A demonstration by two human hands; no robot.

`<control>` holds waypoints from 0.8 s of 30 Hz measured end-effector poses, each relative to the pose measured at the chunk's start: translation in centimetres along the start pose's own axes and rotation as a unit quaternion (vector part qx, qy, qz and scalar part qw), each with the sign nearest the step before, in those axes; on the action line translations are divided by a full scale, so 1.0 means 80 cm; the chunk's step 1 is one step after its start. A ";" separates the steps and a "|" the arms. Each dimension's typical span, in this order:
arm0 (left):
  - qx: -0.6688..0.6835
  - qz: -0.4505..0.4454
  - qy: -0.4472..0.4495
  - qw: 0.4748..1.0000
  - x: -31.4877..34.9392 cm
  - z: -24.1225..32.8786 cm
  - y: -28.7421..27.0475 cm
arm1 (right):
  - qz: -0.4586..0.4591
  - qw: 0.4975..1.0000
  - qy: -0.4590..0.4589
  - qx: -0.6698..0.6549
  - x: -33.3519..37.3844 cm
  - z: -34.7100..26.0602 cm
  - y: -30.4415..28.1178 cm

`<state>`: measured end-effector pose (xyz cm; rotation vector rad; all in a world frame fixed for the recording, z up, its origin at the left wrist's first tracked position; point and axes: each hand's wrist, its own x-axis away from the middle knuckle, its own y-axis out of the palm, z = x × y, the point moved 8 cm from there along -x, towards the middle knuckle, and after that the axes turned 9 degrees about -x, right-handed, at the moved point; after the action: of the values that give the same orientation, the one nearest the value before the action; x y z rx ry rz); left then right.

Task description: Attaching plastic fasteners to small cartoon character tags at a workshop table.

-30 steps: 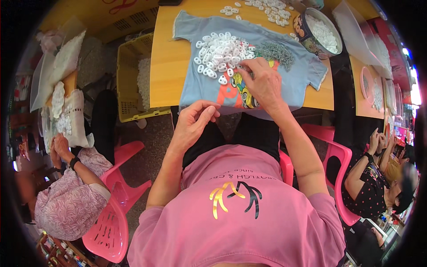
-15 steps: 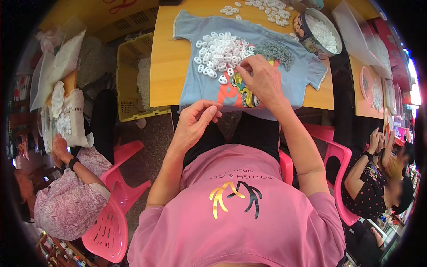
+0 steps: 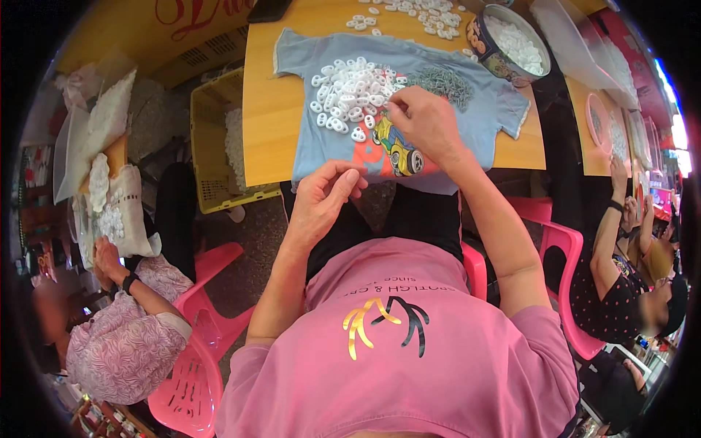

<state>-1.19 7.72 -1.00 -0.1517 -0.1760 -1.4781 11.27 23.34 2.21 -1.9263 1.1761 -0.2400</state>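
Note:
A light blue T-shirt [image 3: 314, 146] with a printed car lies spread over the table's near part. On it sits a heap of small white oval plastic pieces [image 3: 343, 91], each with two holes. Beside them, to the right, is a pile of small grey metal parts [image 3: 442, 86], too fine to tell apart. My right hand [image 3: 427, 124] is over the shirt at the right edge of the white heap, fingers curled together; its fingertips are partly hidden. My left hand [image 3: 328, 193] is at the shirt's front edge, thumb and forefinger pinched. Whatever either hand holds cannot be made out.
A round tin [image 3: 507, 47] full of white pieces stands at the table's back right. More loose white pieces [image 3: 431, 14] lie at the back. A yellow crate [image 3: 212, 186] is left of the table [image 3: 270, 131]. Pink chairs [image 3: 193, 387] and co-workers are on both sides.
The whole view has shifted slightly. My hands keep nearly the same pose, the right still beside the white heap. A co-worker on the right has stretched an arm toward the side table.

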 end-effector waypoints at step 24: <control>-0.186 0.105 0.239 0.947 -0.061 0.084 0.044 | -0.055 0.802 0.240 -0.544 0.070 0.000 -0.016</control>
<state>1.75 14.19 4.56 -0.1078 0.5020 -1.2810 15.13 19.06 1.79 -3.0690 1.7608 -0.1050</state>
